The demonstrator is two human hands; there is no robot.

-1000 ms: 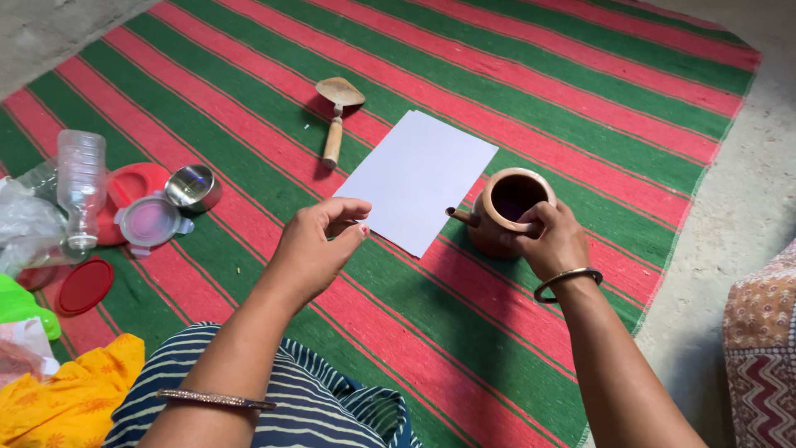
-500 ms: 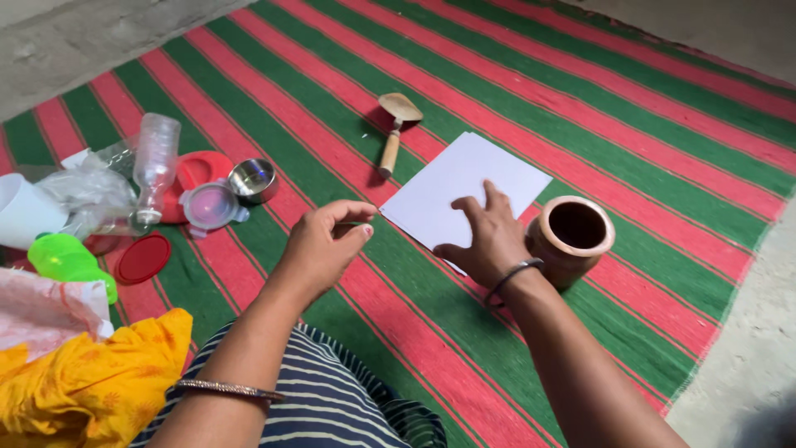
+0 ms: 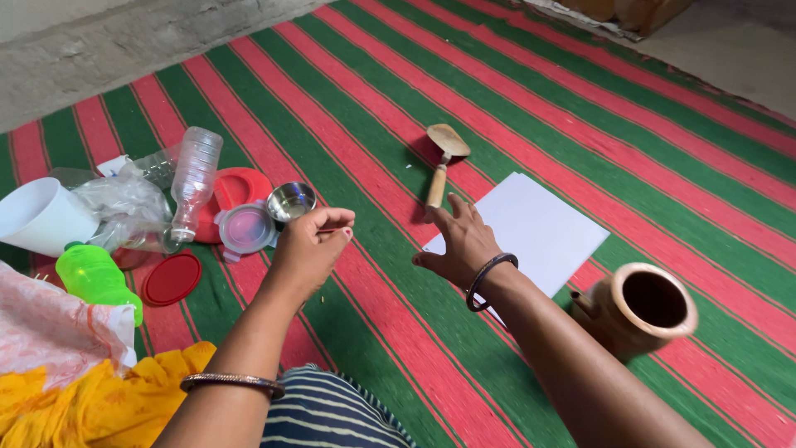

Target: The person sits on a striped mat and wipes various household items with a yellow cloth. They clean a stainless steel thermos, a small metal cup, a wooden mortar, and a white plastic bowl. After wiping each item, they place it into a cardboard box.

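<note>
The striped mat (image 3: 580, 99) carries a white sheet of paper (image 3: 539, 232); the clay pot (image 3: 643, 307) stands just beside the right forearm, where an elbow sweep could tip it; the right hand (image 3: 460, 245), fingers spread, reaches toward the wooden scoop (image 3: 444, 162); the left hand (image 3: 311, 249) hovers pinched, apparently empty.

The striped mat (image 3: 580, 108) is coarse woven cloth. The paper sheet (image 3: 543, 232) looks matt and smooth, the pot (image 3: 638, 311) dull clay, the small bowl (image 3: 292, 201) shiny metal, the bottle (image 3: 195, 178) clear plastic.
</note>
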